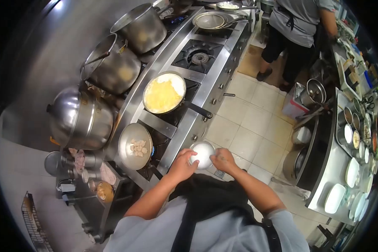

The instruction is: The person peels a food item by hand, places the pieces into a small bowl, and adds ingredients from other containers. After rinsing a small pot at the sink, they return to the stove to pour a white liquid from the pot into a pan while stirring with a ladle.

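My left hand (183, 165) grips the left side of a small round bowl (202, 155), its thumb over the near rim. The inside of the bowl looks white. At its right rim, my right hand (223, 160) is closed with the fingers curled in. I hold the bowl in front of my apron, just off the stove's front edge. Left of it, a frying pan (124, 152) with pale chunks (138, 147) sits over a lit blue flame. Farther up the stove, another frying pan (183, 77) holds a yellow and white layer (164, 94), its black handle pointing toward the aisle.
Large steel pots (115, 69) and a domed steamer (82, 117) line the stove's back. Strainers (210, 20) rest at the far burner. A co-worker (296, 25) stands in the aisle. On the right, a steel counter (317, 189) carries white dishes (335, 198) and several small containers.
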`<state>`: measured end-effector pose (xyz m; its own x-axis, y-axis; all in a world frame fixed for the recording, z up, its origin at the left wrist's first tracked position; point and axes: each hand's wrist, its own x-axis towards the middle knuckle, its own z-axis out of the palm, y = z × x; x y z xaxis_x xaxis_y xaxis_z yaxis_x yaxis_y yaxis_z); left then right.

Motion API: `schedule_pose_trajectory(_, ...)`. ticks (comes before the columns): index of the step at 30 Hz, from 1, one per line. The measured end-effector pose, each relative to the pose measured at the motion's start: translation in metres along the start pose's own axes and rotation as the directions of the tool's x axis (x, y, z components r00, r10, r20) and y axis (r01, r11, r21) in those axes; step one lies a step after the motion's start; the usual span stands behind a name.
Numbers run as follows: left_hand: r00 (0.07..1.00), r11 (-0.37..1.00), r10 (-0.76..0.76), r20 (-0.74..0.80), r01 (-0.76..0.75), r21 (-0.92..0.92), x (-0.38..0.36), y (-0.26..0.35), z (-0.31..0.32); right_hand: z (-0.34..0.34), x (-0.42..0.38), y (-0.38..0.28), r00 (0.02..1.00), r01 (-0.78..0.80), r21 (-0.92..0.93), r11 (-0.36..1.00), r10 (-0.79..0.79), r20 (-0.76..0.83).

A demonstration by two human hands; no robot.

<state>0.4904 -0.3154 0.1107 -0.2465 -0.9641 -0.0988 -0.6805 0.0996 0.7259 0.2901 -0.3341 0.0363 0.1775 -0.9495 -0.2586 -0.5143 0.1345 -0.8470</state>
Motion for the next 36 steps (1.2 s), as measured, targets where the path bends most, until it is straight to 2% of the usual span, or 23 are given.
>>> schedule_pose_trajectory(1,1.0,0.995,0.001,-0.007,0.0,0.099,0.007,0.004,0.006,-0.003,0.009,0.002,0.995,0.096,-0.035,0.995,-0.096,0.003)
schedule_pose_trajectory(2,1.0,0.995,-0.016,-0.026,0.019,0.102,0.011,0.006,0.013,-0.005,0.018,0.003,0.993,0.112,-0.035,0.993,-0.111,0.024)
schedule_pose_trajectory(4,0.993,0.976,0.032,-0.117,-0.005,0.219,0.014,0.007,0.026,-0.007,0.033,-0.001,0.99,0.138,-0.057,0.989,-0.137,0.025)
schedule_pose_trajectory(5,0.991,0.983,-0.07,-0.11,0.087,0.162,0.016,0.01,0.03,-0.011,0.041,-0.004,0.987,0.146,-0.044,0.988,-0.143,0.071)
schedule_pose_trajectory(9,0.954,0.97,-0.144,-0.264,0.19,0.155,0.022,0.009,0.038,-0.01,0.071,-0.023,0.964,0.202,-0.125,0.971,-0.175,0.198)
schedule_pose_trajectory(11,0.896,0.957,-0.222,-0.384,0.276,0.091,0.027,0.011,0.033,-0.008,0.083,-0.029,0.96,0.17,-0.052,0.984,-0.153,0.236)
schedule_pose_trajectory(12,0.895,0.962,-0.217,-0.389,0.265,0.072,0.03,0.012,0.03,-0.008,0.091,-0.03,0.961,0.173,-0.075,0.982,-0.152,0.231)
schedule_pose_trajectory(14,0.837,0.975,-0.139,-0.529,0.209,0.075,0.025,0.015,0.02,-0.006,0.102,-0.028,0.94,0.195,-0.003,0.981,-0.186,0.286)
schedule_pose_trajectory(16,0.806,0.974,-0.226,-0.547,0.194,-0.116,0.021,0.04,0.001,-0.018,0.112,-0.033,0.939,0.204,-0.052,0.978,-0.18,0.294)
schedule_pose_trajectory(17,0.81,0.975,-0.221,-0.544,0.181,-0.128,0.021,0.052,-0.008,-0.03,0.115,-0.044,0.924,0.142,-0.015,0.99,-0.127,0.36)
schedule_pose_trajectory(19,0.783,0.948,-0.297,-0.547,0.175,-0.265,0.024,0.066,-0.028,-0.067,0.115,-0.083,0.889,0.032,0.031,0.999,-0.042,0.455)
schedule_pose_trajectory(21,0.798,0.944,-0.28,-0.534,0.129,-0.302,0.034,0.062,-0.036,-0.095,0.119,-0.1,0.891,-0.009,0.034,0.999,-0.007,0.454)
schedule_pose_trajectory(23,0.802,0.945,-0.245,-0.545,0.072,-0.32,0.052,0.065,-0.049,-0.121,0.136,-0.11,0.893,-0.021,0.048,0.999,-0.003,0.45)
schedule_pose_trajectory(25,0.84,0.927,-0.245,-0.484,0.058,-0.37,0.072,0.076,-0.056,-0.147,0.154,-0.113,0.902,-0.03,0.023,0.999,0.017,0.432)
schedule_pose_trajectory(30,0.866,0.949,-0.177,-0.468,0.023,-0.316,0.112,0.075,-0.053,-0.193,0.221,-0.104,0.941,0.012,-0.043,0.999,0.003,0.339)
schedule_pose_trajectory(34,0.864,0.943,-0.241,-0.442,0.101,-0.317,0.141,0.072,-0.04,-0.208,0.298,-0.07,0.973,0.022,-0.078,0.997,-0.003,0.229)
schedule_pose_trajectory(36,0.828,0.93,-0.308,-0.468,0.159,-0.331,0.156,0.073,-0.029,-0.214,0.347,-0.041,0.971,0.05,-0.069,0.996,-0.032,0.238)
